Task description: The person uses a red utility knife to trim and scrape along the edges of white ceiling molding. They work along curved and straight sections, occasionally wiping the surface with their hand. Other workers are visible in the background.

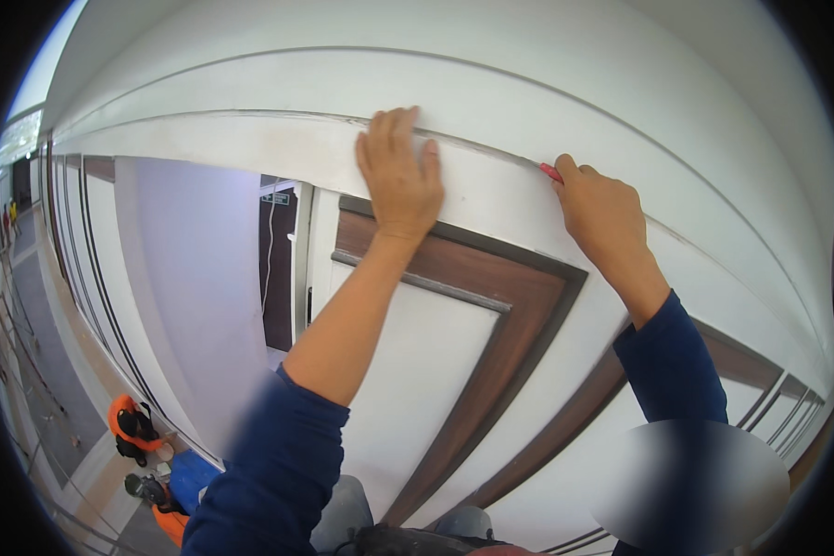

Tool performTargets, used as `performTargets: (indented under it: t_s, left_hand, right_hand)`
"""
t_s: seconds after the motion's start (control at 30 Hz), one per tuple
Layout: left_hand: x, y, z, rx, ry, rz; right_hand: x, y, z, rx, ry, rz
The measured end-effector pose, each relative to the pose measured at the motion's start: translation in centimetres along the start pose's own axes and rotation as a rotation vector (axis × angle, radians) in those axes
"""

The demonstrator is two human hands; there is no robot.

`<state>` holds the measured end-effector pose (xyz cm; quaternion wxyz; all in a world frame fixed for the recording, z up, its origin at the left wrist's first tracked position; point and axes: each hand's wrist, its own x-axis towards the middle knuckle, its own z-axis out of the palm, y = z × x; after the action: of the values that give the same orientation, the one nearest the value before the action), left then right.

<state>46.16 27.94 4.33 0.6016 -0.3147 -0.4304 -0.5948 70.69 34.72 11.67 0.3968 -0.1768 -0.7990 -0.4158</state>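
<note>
My left hand [401, 185] lies against the white wall band [250, 139], fingers apart and reaching over a thin groove [477, 145] that runs along it. Nothing shows in that hand. Farther right, my right hand [605, 208] is closed around a small red-handled tool [550, 172]. The tool's front end points left and meets the groove line; its tip is too small to make out, and most of the handle is hidden in my fist. Below both hands is a white panel with a dark brown wood-look frame [519, 357].
An opening with a pale wall [190, 250] and a dark door [278, 269] is at left. Far below, two people in orange [132, 428] [170, 521] are beside a blue object [191, 477]. Metal scaffold bars [14, 315] stand along the left edge.
</note>
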Motion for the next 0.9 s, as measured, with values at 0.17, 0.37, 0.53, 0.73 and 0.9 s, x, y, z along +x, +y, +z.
performTargets:
  t_s: [0.17,0.37,0.53,0.73,0.9]
  left_hand:
    - [-0.7,-0.7,-0.2,-0.061,0.036,-0.063]
    - [-0.5,-1.1,-0.2,-0.106,0.061,-0.09]
    - [-0.8,-1.6,-0.4,-0.15,0.098,-0.138]
    - [-0.6,-2.6,-1.0,-0.151,0.005,-0.035]
    - [-1.0,-3.4,-2.5,-0.021,-0.091,-0.031]
  right_hand:
    - [2.8,-3.3,0.3,-0.009,-0.028,-0.108]
    - [4.9,-4.1,-1.1,-0.098,0.008,-0.224]
    - [6.5,-5.9,-3.2,-0.03,0.006,-0.281]
    - [8.0,-7.7,-1.5,-0.019,-0.06,-0.268]
    - [8.8,-7.6,-3.9,-0.019,-0.186,-0.199]
